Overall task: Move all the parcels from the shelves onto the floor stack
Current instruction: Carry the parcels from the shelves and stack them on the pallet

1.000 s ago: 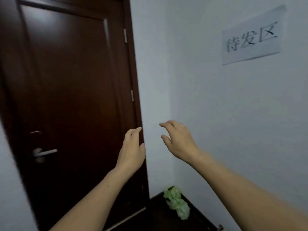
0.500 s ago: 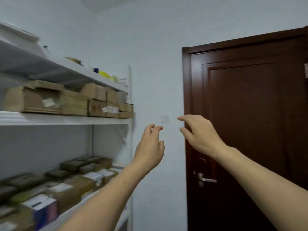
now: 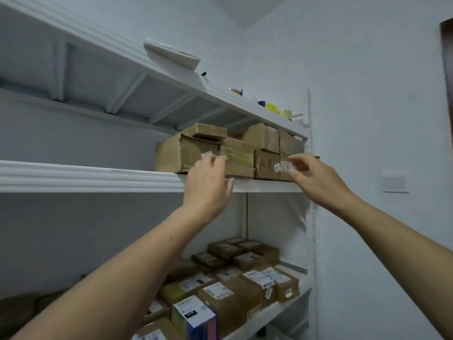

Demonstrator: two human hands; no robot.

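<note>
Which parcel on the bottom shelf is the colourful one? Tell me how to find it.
Find the white shelving unit against the left wall and drop to its lowest visible shelf, crowded with brown cardboard parcels. At the near front edge stands the blue-sided box: it alone has a blue side and a yellowish face, under a white label.

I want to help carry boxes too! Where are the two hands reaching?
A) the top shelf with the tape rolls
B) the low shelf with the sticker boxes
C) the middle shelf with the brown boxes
C: the left hand and the right hand are both raised in front of the brown boxes on the middle shelf, with fingers open and holding nothing.
</note>
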